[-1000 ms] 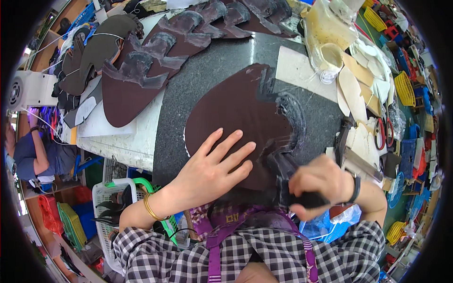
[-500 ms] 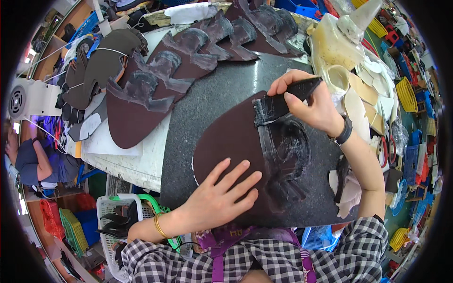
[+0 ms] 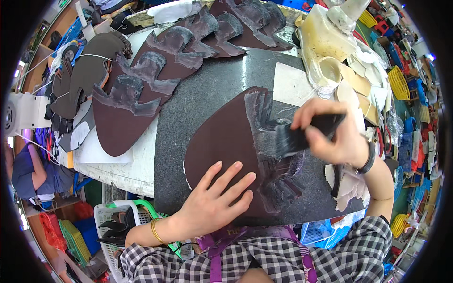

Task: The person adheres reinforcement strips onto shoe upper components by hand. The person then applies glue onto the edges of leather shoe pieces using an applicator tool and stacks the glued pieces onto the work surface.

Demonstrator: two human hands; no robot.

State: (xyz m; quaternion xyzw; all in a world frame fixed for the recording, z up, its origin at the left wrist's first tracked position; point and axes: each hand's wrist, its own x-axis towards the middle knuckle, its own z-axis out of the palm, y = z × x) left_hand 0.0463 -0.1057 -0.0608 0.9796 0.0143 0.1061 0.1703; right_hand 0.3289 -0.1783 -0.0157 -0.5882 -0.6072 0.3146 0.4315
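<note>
A dark brown shoe-upper piece (image 3: 217, 137), probably leather, lies on a speckled dark grey slab (image 3: 172, 155) in front of me. My left hand (image 3: 212, 203) rests on its lower left part, fingers spread and pressing nothing else. In my right hand (image 3: 337, 137) is a wide flat brush (image 3: 298, 138) with a black handle, gripped between thumb and fingers. Its bristles touch the piece's right-hand cutout area and are slightly blurred. A wet, whitish-grey film covers that right-hand band, from the top tip down to the lower edge.
Several similar pieces (image 3: 118, 129) with coated bands overlap at the back left. A cloudy plastic container (image 3: 323, 37) stands back right beside a white scrap (image 3: 289, 85) and pale offcuts (image 3: 361, 80). A white basket (image 3: 104, 219) is at lower left. Another person (image 3: 30, 167) sits far left.
My right hand has moved the brush down and to the right, from the piece's upper tip to the cutout area. The coating has spread there. My left hand stays on the piece.
</note>
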